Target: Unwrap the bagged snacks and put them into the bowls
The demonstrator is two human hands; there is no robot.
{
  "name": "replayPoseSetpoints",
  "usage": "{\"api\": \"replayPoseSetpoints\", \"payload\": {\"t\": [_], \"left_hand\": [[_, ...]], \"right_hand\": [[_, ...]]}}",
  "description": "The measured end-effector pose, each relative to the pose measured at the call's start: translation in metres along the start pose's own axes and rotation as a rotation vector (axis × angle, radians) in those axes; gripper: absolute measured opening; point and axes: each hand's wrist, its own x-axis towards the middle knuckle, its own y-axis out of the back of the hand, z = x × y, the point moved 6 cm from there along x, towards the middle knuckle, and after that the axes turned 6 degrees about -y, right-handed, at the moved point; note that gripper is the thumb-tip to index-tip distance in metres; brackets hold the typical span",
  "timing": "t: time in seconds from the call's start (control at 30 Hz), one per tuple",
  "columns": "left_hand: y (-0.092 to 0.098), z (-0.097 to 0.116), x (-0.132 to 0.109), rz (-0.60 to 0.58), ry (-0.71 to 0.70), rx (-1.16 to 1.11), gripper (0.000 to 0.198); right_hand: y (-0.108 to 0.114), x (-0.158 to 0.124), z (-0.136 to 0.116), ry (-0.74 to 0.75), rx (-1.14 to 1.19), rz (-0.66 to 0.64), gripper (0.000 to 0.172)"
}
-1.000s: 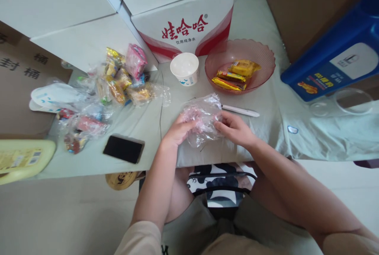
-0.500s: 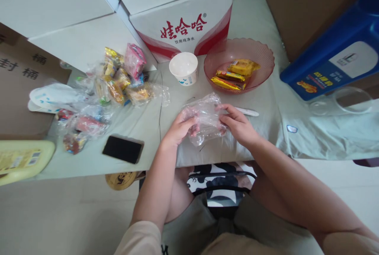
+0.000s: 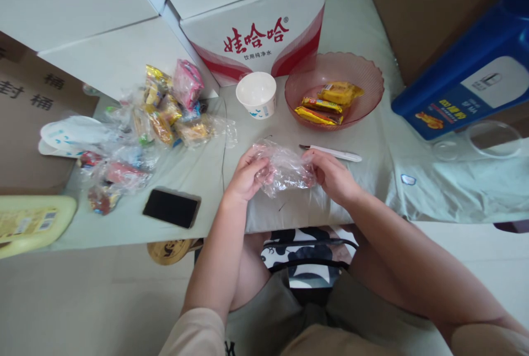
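A crumpled clear plastic bag (image 3: 287,171) is stretched between my two hands, just above the cloth-covered table. My left hand (image 3: 248,173) grips its left side, fingers curled and thumb on top. On the other side my right hand (image 3: 333,175) pinches the bag's edge. Right behind that hand lies a white-handled knife (image 3: 336,154) with a short dark tip. A white paper cup (image 3: 256,97) with blue marks stands behind the bag. To its right is a pink scalloped bowl (image 3: 372,91) holding several yellow snack packets (image 3: 341,92).
Several wrapped snacks (image 3: 161,119) are heaped at the left, near a black phone (image 3: 171,208). A white and red carton (image 3: 256,36) stands at the back. On the right are a blue jug (image 3: 458,80) and a clear plastic cup (image 3: 494,141). A yellow container (image 3: 37,221) sits front left.
The bag has been drawn flatter and lower between my hands. My right fingers have closed on its edge, and more of the knife now shows.
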Motion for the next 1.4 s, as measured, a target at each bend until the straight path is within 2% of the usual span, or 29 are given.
{"api": "replayPoseSetpoints", "payload": {"t": [0.3, 0.5, 0.63, 1.03, 1.23, 1.4], "left_hand": [[0.001, -0.001, 0.001, -0.036, -0.012, 0.035, 0.036], [0.000, -0.006, 0.005, -0.055, -0.056, 0.158, 0.032], [-0.002, -0.008, 0.005, -0.054, -0.052, 0.199, 0.033], [0.006, -0.008, 0.010, -0.008, 0.049, -0.040, 0.031], [0.007, -0.009, 0.010, 0.026, 0.068, -0.062, 0.025], [0.005, -0.009, 0.011, -0.005, 0.046, -0.062, 0.020]], "right_hand": [[0.001, 0.002, 0.003, 0.005, -0.057, 0.000, 0.036], [-0.002, -0.002, -0.006, 0.082, -0.226, 0.023, 0.028], [-0.004, -0.001, -0.004, 0.088, -0.250, 0.013, 0.024], [-0.003, 0.000, -0.003, 0.079, -0.250, 0.050, 0.026], [-0.002, 0.000, -0.002, 0.072, -0.264, 0.054, 0.025], [-0.001, -0.001, -0.003, 0.080, -0.258, 0.055, 0.024]]}}
